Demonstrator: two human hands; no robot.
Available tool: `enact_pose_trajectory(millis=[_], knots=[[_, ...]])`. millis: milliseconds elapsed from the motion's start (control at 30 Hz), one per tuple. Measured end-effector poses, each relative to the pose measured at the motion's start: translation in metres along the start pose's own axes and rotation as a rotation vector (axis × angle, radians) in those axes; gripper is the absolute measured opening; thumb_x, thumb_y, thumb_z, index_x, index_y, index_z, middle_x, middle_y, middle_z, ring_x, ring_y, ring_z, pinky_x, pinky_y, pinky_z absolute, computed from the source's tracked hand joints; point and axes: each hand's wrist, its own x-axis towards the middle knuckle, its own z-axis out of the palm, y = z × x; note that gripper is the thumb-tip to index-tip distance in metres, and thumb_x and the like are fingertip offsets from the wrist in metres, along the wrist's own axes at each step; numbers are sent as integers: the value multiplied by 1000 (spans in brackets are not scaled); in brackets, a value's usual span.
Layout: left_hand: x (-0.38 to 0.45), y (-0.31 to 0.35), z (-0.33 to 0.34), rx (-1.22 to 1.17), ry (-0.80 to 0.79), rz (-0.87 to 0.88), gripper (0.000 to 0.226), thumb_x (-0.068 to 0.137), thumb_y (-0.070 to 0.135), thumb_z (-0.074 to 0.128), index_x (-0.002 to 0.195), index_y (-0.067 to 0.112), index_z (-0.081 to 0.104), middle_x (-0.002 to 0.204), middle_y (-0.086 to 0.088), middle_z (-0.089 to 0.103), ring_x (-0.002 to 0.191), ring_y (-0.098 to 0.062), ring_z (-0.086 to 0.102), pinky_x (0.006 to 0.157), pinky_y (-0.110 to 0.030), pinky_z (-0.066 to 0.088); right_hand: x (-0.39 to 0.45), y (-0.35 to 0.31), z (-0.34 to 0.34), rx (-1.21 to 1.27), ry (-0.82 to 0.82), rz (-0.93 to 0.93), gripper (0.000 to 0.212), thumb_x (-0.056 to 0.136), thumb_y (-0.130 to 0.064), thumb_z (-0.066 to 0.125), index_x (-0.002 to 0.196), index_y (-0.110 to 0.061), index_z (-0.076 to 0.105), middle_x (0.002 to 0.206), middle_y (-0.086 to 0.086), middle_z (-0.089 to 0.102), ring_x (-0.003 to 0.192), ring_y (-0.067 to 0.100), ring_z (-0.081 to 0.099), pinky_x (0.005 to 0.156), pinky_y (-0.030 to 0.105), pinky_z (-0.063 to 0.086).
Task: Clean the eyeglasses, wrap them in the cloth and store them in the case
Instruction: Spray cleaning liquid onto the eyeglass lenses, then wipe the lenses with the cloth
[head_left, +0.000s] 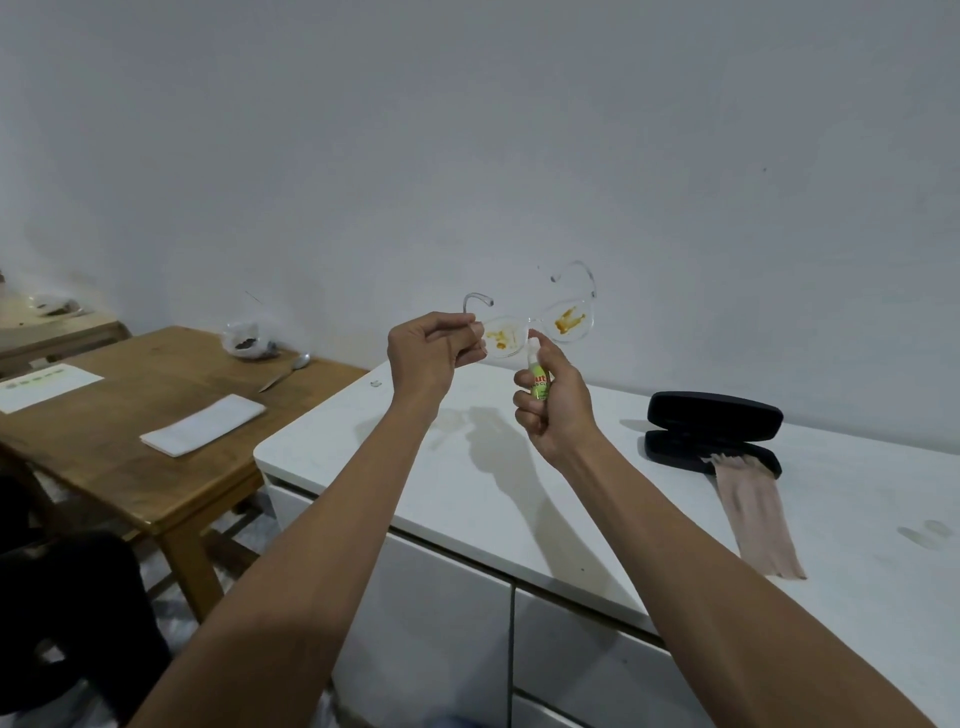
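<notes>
The eyeglasses (540, 325) are held aloft above the white cabinet top (467, 467), pinched at the frame's left end by the closed fingers of the left hand (434, 353). Both temples are unfolded and point away toward the wall. A small green spray bottle (537, 382) is clamped in the right hand (553, 410), just below and in front of the eyeglasses, with its nozzle raised close to the bridge of the frame. A finger appears to be set on the nozzle top; whether it is pressed cannot be told.

Orange-brown smears are noted on both lenses. No part of either lens is seen to be wiped clean, so the cleaning stage is judged to be at its start, with the spray being applied or about to be.

The black case (714, 434) is found open on the cabinet top, well to the right of the eyeglasses. The pinkish cloth (753, 514) is draped from the case's lower half and trails forward across the cabinet top, untouched by either hand.

Outstanding, by judgement: wiping of both lenses, wrapping in the cloth, placement in the case.
</notes>
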Motion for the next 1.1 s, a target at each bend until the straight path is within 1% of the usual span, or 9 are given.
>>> enact_pose_trajectory(millis=[167, 333, 433, 567, 667, 767, 900, 1000, 1100], knots=[[0, -3, 4, -19, 0, 4, 11, 79, -12, 77, 86, -5, 73, 75, -16, 75, 63, -29, 71, 67, -29, 63, -2, -19, -20, -115, 243, -176, 32, 103, -21, 41, 130, -24, 57, 80, 5, 52, 45, 14, 37, 38, 20, 27], [-5, -13, 23, -28, -22, 11, 12, 78, -12, 78, 87, -5, 74, 69, -10, 75, 65, -28, 71, 67, -29, 63, -16, -68, -58, -305, 401, -423, 15, 104, -29, 55, 108, -17, 62, 101, 3, 69, 75, 15, 55, 54, 29, 55], [-9, -22, 41, -35, -49, 18, 13, 78, -12, 78, 89, -7, 74, 68, -7, 75, 66, -28, 71, 68, -30, 63, -33, -102, -93, -380, 489, -576, 14, 98, -28, 65, 111, -22, 66, 95, 1, 64, 81, 15, 58, 73, 35, 61], [-19, -36, 72, -25, -62, 3, 16, 77, -11, 80, 92, -12, 74, 73, -13, 74, 68, -29, 71, 69, -33, 64, -69, -140, -148, -538, 715, -708, 24, 89, -30, 74, 113, -25, 70, 86, -2, 67, 70, 12, 59, 78, 39, 59], [-29, -47, 94, -34, -97, -14, 17, 77, -12, 79, 92, -13, 73, 75, -17, 73, 65, -27, 68, 71, -37, 64, -102, -156, -188, -601, 846, -729, 29, 90, -23, 76, 118, -21, 71, 94, 1, 70, 69, 5, 60, 80, 36, 60], [-42, -56, 113, -19, -124, -37, 15, 77, -10, 80, 91, -10, 75, 79, -17, 74, 66, -26, 70, 72, -37, 64, -131, -161, -226, -672, 963, -734, 29, 88, -19, 78, 116, -19, 72, 83, -10, 68, 65, 4, 62, 85, 42, 62], [-57, -65, 132, -9, -147, -68, 11, 77, -10, 80, 86, -4, 76, 74, -14, 74, 68, -26, 71, 72, -37, 65, -158, -160, -267, -775, 1066, -655, 26, 85, -19, 78, 111, -21, 75, 77, -13, 68, 73, 19, 68, 87, 51, 61], [-65, -70, 141, 3, -164, -88, 11, 77, -9, 80, 85, -2, 76, 72, -10, 74, 69, -26, 73, 72, -36, 65, -168, -154, -289, -814, 1099, -603, 20, 82, -21, 77, 97, -32, 72, 76, -11, 71, 82, 29, 73, 87, 54, 60], [-71, -71, 146, 8, -174, -97, 11, 78, -9, 79, 85, -2, 76, 71, -9, 74, 67, -24, 72, 71, -35, 65, -172, -148, -299, -814, 1137, -568, 22, 82, -21, 77, 103, -28, 74, 84, -1, 74, 89, 32, 74, 90, 52, 59]])
